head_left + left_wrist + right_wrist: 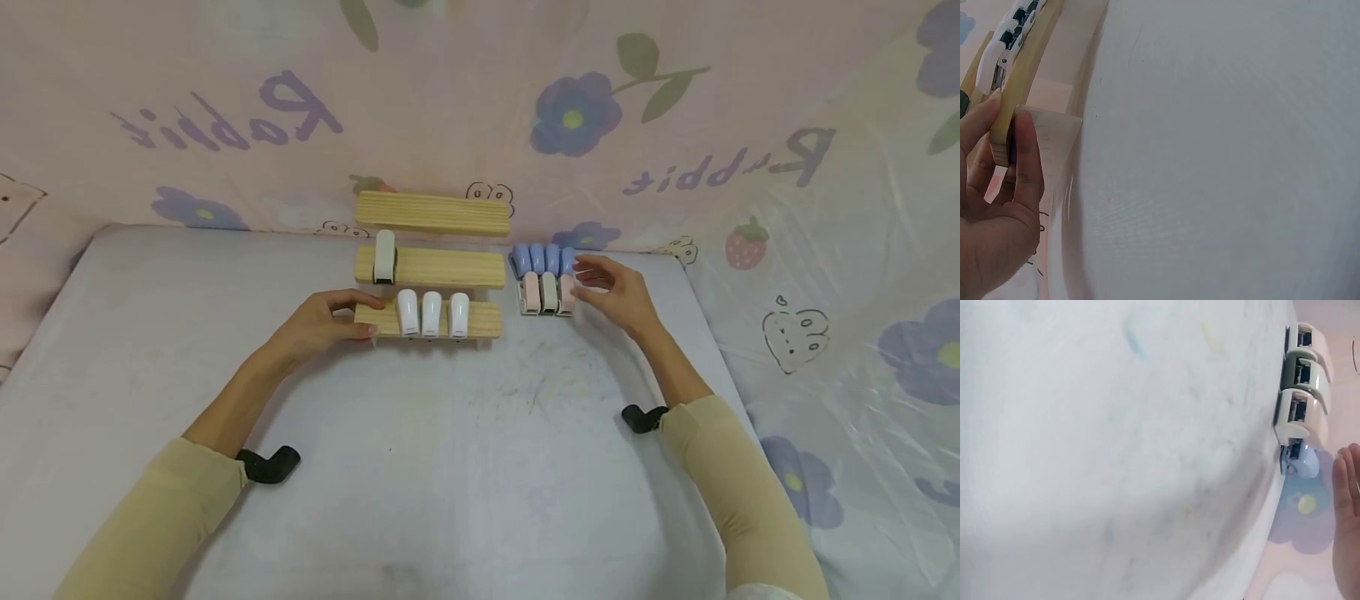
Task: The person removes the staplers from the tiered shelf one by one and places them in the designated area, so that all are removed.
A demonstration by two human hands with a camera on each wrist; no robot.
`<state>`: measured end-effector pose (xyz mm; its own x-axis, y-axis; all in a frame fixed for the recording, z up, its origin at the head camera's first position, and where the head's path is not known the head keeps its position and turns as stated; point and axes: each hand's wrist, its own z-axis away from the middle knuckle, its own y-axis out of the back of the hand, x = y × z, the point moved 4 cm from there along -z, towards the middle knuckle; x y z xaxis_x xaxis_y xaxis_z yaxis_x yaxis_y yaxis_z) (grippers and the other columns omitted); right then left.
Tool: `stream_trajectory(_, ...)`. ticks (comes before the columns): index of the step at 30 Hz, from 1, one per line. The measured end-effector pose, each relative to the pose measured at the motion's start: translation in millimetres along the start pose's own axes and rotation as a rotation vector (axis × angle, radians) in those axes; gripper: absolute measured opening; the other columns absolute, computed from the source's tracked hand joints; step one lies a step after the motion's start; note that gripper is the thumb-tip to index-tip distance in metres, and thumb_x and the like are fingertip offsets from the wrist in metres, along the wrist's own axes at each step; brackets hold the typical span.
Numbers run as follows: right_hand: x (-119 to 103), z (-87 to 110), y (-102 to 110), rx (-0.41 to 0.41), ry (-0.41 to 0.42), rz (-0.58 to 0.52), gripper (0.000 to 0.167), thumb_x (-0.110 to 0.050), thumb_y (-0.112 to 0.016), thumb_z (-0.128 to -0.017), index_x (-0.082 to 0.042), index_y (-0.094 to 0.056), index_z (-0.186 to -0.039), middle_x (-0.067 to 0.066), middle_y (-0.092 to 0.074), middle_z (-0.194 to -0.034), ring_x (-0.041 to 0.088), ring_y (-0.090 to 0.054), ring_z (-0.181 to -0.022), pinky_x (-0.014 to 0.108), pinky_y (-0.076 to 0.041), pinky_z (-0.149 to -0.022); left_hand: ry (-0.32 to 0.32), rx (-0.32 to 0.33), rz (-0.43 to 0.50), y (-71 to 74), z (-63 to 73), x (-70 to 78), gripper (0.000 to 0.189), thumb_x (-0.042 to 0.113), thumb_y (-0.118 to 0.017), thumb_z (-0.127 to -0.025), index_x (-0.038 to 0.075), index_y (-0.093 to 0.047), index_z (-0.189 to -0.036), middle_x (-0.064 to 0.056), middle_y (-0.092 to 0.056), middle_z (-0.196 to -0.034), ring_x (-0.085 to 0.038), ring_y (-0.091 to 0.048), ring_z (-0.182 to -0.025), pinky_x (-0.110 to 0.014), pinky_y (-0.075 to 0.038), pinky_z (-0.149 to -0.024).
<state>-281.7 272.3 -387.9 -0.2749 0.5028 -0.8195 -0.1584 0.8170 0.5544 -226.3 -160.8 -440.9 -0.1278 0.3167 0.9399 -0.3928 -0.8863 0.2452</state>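
Observation:
My left hand [318,321] pinches the left end of the lowest wooden shelf board [480,321], thumb on one face and fingers on the other. Three white mini staplers [431,313] stand in a row on that board. A pale grey stapler [385,257] sits at the left of the middle board [450,267]. Beside the boards, several blue staplers [537,259] are lined up behind two pink staplers [531,293] and a grey-green stapler [549,293]. My right hand [618,296] is at the right end of these rows, fingers extended, gripping none of them.
The top wooden board [431,212] holds nothing. A patterned curtain [450,108] rises behind the white table [450,467]. Black curved wrist mounts [270,464] stick out at both sleeves.

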Motion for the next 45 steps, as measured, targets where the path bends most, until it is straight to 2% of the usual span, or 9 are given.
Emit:
stream_trajectory(4,-5.1,-0.6,-1.2,0.022,0.036,-0.090,0.049,0.007,-0.072,-0.086,0.007,-0.057,-0.133,0.034,-0.058,-0.124,0.048,-0.059,-0.108,0.027,-0.052,-0.090,0.002,-0.005,0.006,0.4,-0.3,-0.6,0.047,0.020,-0.079,-0.087,0.007,-0.063,-0.130,-0.013,-0.054,-0.130,-0.019,-0.055,-0.098,-0.027,-0.050,-0.081)
stream_trajectory(7,-11.3,-0.2,-4.9,0.037,0.073,-0.155,0.047,0.011,-0.070,-0.086,0.009,-0.058,-0.131,0.038,-0.056,-0.122,0.051,-0.058,-0.106,0.022,-0.052,-0.087,0.000,-0.009,0.011,-0.1,-0.7,-1.4,0.047,0.021,-0.079,-0.087,0.008,-0.064,-0.130,-0.012,-0.054,-0.132,-0.018,-0.056,-0.097,-0.028,-0.050,-0.081)
stream_trajectory(11,-25.4,-1.6,-12.8,0.048,0.153,-0.204,0.044,0.016,-0.068,-0.085,0.015,-0.057,-0.127,0.042,-0.055,-0.119,0.053,-0.056,-0.104,0.027,-0.053,-0.088,-0.013,0.001,0.016,-0.4,-1.0,-1.6,0.046,0.020,-0.079,-0.087,0.008,-0.065,-0.128,-0.011,-0.054,-0.132,-0.016,-0.058,-0.093,-0.029,-0.051,-0.080)
stream_trajectory(15,-40.5,-4.9,-22.5,0.049,0.225,-0.210,0.043,0.018,-0.068,-0.083,0.018,-0.056,-0.125,0.040,-0.057,-0.116,0.053,-0.057,-0.103,0.032,-0.054,-0.088,-0.018,0.001,0.030,-0.4,-0.6,-1.9,0.046,0.020,-0.080,-0.086,0.007,-0.065,-0.128,-0.012,-0.054,-0.131,-0.015,-0.059,-0.091,-0.030,-0.052,-0.079)
stream_trajectory(24,-45.8,-17.6,-46.8,-0.001,0.312,-0.235,0.044,0.015,-0.069,-0.084,0.012,-0.059,-0.127,0.031,-0.062,-0.118,0.038,-0.062,-0.102,0.030,-0.053,-0.088,-0.024,-0.004,0.029,-0.3,0.6,-4.2,0.046,0.020,-0.079,-0.087,0.007,-0.064,-0.128,-0.012,-0.054,-0.133,-0.016,-0.060,-0.090,-0.030,-0.052,-0.080)
stream_trajectory(31,-59.1,-24.4,-62.9,-0.027,0.397,-0.259,0.045,0.011,-0.072,-0.084,0.007,-0.061,-0.128,0.025,-0.066,-0.118,0.041,-0.064,-0.101,0.035,-0.054,-0.087,-0.042,0.003,0.012,-0.5,-2.6,-5.0,0.045,0.022,-0.079,-0.087,0.008,-0.064,-0.128,-0.012,-0.055,-0.130,-0.017,-0.060,-0.093,-0.029,-0.052,-0.079)
stream_trajectory(38,-77.3,-31.6,-78.7,0.001,0.409,-0.258,0.043,0.014,-0.072,-0.083,0.007,-0.064,-0.125,0.027,-0.067,-0.112,0.039,-0.065,-0.098,0.032,-0.055,-0.085,-0.046,0.006,0.029,-0.5,-2.9,-4.4,0.045,0.020,-0.079,-0.087,0.007,-0.065,-0.128,-0.013,-0.055,-0.128,-0.018,-0.060,-0.092,-0.030,-0.053,-0.078)
stream_trajectory(45,-114.6,-31.1,-93.1,-0.034,0.387,-0.229,0.041,0.013,-0.069,-0.085,0.014,-0.059,-0.125,0.034,-0.064,-0.111,0.045,-0.064,-0.099,0.042,-0.054,-0.087,-0.031,0.007,0.017,0.4,-1.5,-3.3,0.044,0.020,-0.078,-0.088,0.008,-0.064,-0.128,-0.013,-0.055,-0.129,-0.018,-0.060,-0.095,-0.030,-0.052,-0.080)
